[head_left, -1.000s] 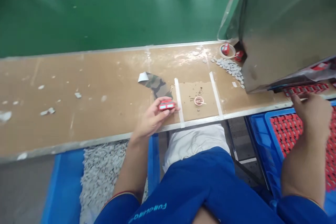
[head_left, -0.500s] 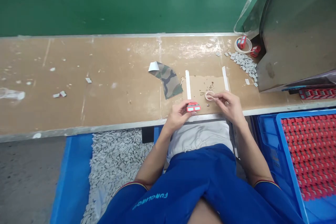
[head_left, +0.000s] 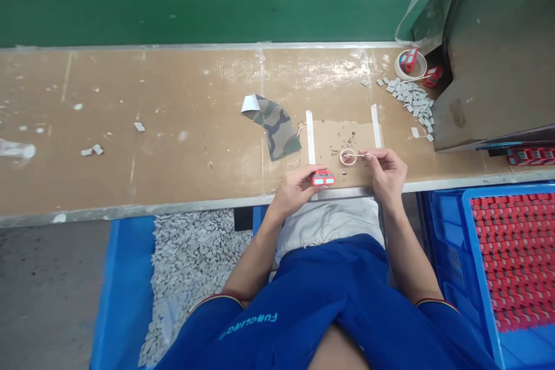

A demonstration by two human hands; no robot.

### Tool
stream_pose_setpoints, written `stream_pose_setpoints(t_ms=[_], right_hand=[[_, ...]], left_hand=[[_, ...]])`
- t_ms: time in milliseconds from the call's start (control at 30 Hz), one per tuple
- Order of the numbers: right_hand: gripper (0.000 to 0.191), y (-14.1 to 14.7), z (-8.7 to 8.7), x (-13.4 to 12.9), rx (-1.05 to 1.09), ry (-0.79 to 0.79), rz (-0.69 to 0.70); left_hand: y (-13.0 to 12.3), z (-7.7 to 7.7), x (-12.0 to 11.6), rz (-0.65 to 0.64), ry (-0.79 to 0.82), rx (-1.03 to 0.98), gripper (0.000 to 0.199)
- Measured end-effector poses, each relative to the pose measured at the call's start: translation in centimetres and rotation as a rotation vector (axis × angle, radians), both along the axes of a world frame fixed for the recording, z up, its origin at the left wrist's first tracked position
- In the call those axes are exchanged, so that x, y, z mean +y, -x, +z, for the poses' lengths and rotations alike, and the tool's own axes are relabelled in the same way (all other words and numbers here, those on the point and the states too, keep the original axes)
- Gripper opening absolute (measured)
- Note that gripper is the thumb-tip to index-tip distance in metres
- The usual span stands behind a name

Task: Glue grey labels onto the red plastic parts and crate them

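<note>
My left hand (head_left: pixel 296 188) grips a small red toy vehicle body (head_left: pixel 323 178) with two pale window panels, close to the table's front edge. Between the closed fingertips of my right hand (head_left: pixel 387 172) is a thin white stick (head_left: pixel 357 155), perhaps a cotton swab. Its far end reaches into a small round cup (head_left: pixel 348 156) standing on a brown sheet (head_left: pixel 336 133). Small dark specks lie around the cup.
A camouflage-patterned piece (head_left: pixel 280 127) lies left of the brown sheet. Grey-white tiles (head_left: pixel 411 96) and a tape roll (head_left: pixel 403 73) sit back right, beside a metal housing (head_left: pixel 498 58). A blue crate (head_left: pixel 466 214) of red parts stands right; another bin (head_left: pixel 106 277) holds pale pieces.
My right hand has drawn back slightly right from the cup, so more of the white stick shows. The left hand still holds the red toy vehicle body. The whole view has shifted a little.
</note>
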State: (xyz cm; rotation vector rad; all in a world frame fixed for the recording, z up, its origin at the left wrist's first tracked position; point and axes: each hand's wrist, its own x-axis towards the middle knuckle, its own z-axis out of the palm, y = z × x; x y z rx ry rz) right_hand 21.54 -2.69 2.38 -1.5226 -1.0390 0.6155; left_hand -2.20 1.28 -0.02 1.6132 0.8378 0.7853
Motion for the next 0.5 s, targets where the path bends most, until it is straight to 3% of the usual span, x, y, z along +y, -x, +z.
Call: stream_pose_setpoints(t_ms=[200, 367, 500], right_hand=[[0.031, 1.5, 1.3, -1.4, 0.081, -0.038, 0.014], [0.012, 3.3, 2.5, -2.5, -0.009, -0.061, 0.166], [0.016, 3.8, 2.7, -2.3, -0.073, -0.031, 0.194]], left_hand=[[-0.2, 0.3, -0.2, -0.007, -0.034, 0.033, 0.028], [-0.3, 0.8, -0.3, -0.003, -0.101, 0.06, 0.021], [-0.4, 0.9, -0.3, -0.006, -0.073, 0.059, 0.022]])
